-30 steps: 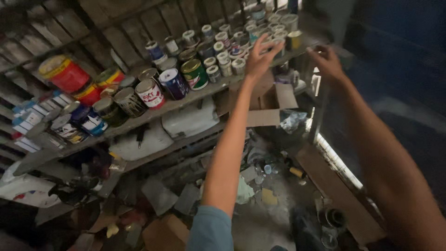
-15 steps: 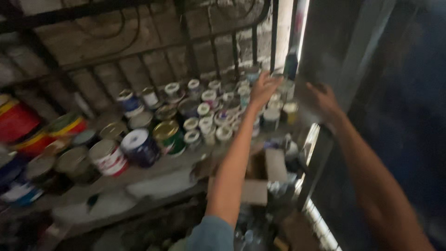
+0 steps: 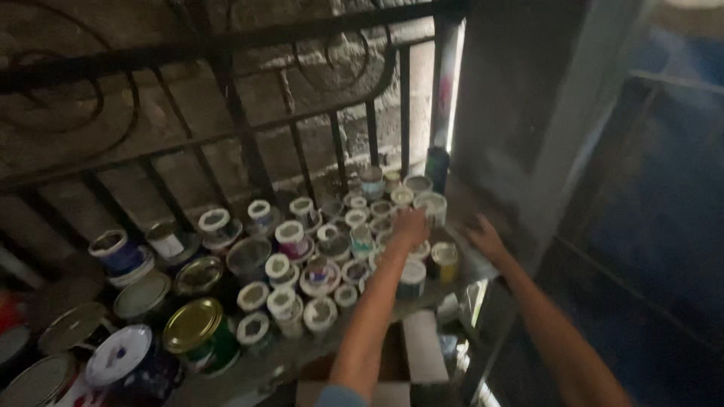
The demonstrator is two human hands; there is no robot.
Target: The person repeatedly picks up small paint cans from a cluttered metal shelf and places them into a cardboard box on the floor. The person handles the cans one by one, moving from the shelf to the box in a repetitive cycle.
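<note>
Both my arms reach out to a shelf packed with several small paint cans [image 3: 332, 249]. My left hand [image 3: 409, 227] rests among the small cans at the right end of the shelf, fingers curled down over them; whether it grips one I cannot tell. My right hand [image 3: 483, 237] is at the shelf's right edge beside a yellow-lidded can [image 3: 445, 260], fingers spread, nothing seen in it. Larger cans, one with a gold lid [image 3: 193, 325] and one with a white lid [image 3: 119, 354], stand at the lower left.
A black iron grille [image 3: 249, 151] stands behind the shelf against a rough brick wall. A grey pillar [image 3: 520, 120] rises at the right, with a dark blue wall beyond. A cardboard box [image 3: 418, 354] sits below the shelf.
The view has swung upward, so the shelf sits lower in frame and the grille fills the top. Both hands have come down onto the right end of the cans.
</note>
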